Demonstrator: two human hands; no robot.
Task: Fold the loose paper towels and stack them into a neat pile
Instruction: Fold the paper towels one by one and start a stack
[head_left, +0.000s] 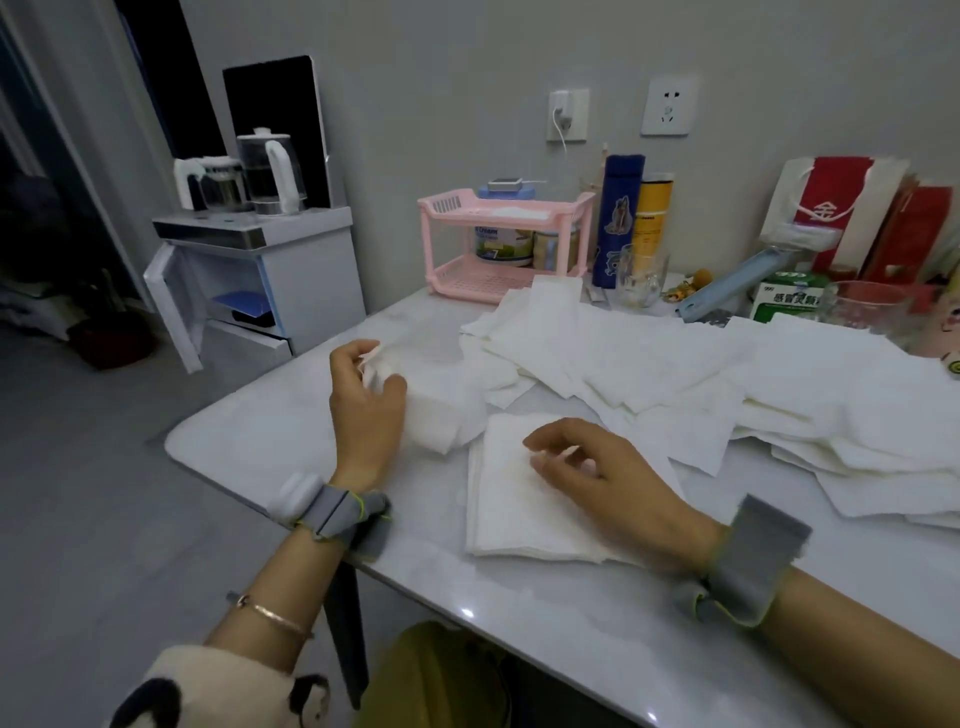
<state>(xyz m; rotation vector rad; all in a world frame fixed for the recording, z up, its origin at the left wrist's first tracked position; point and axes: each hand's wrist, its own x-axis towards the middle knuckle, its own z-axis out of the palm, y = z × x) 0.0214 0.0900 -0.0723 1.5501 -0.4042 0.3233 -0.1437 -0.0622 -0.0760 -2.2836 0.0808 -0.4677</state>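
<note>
A pile of folded white paper towels (519, 514) lies on the white table (545, 623) in front of me. My right hand (613, 478) hovers over or rests on its top sheet with loosely curled fingers, holding nothing. My left hand (363, 400) pinches the corner of a partly folded towel (441, 415) left of the pile. Several loose unfolded towels (701, 374) spread across the middle and right of the table.
A pink two-tier rack (498, 244) stands at the table's back, with a blue flask (621, 218), a yellow can (653, 213), glasses (641, 275) and a green box (789, 301) beside it. A white cabinet with kettles (260, 270) stands left of the table.
</note>
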